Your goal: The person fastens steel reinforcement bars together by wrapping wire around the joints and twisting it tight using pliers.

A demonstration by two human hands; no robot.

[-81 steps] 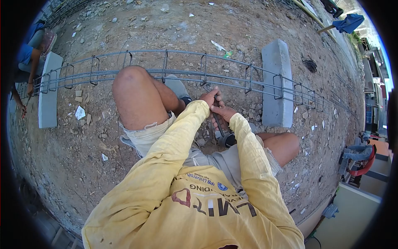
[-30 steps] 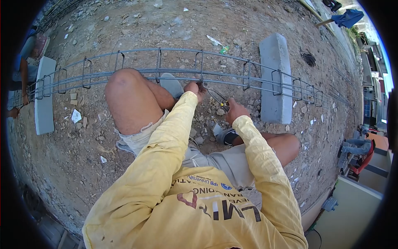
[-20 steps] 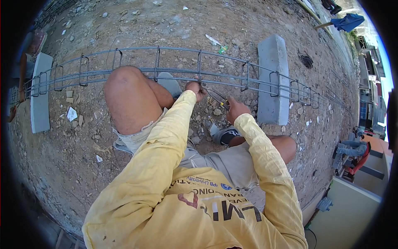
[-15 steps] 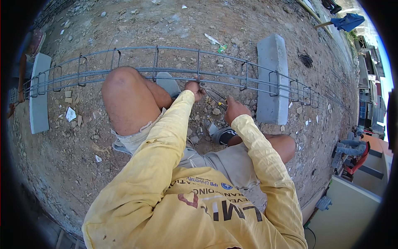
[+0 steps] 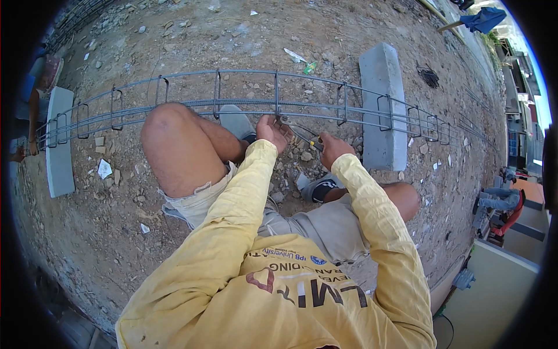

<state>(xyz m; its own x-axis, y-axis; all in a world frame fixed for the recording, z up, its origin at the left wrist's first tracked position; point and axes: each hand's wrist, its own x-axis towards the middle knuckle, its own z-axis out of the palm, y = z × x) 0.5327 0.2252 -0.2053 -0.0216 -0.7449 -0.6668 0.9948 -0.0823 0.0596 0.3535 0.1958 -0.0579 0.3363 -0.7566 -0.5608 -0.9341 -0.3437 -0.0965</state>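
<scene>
My right hand (image 5: pixel 335 149) is closed around the handles of a pair of pincers (image 5: pixel 303 133), which show yellow near the grip. The jaws of the pincers point left, at the lower bar of a long steel rebar cage (image 5: pixel 244 110), close to a stirrup. Beside those jaws, just under the bar, is my left hand (image 5: pixel 275 132), its palm partly turned up and fingers loosely apart. Any tie wire at that joint is too small to make out. The cage crosses in front of my knees.
Concrete blocks bear the cage: one on the right (image 5: pixel 383 110), one on the left (image 5: pixel 59 142). Another person's arm (image 5: pixel 34 125) reaches the cage's left end. Rubble and litter lie on the dirt; a coil of dark wire (image 5: pixel 428 77) lies beyond the right block.
My left hand has opened from a tighter grip at the bar and turned its palm up. My right hand, still on the pincers, has barely moved. The view has shifted slightly.
</scene>
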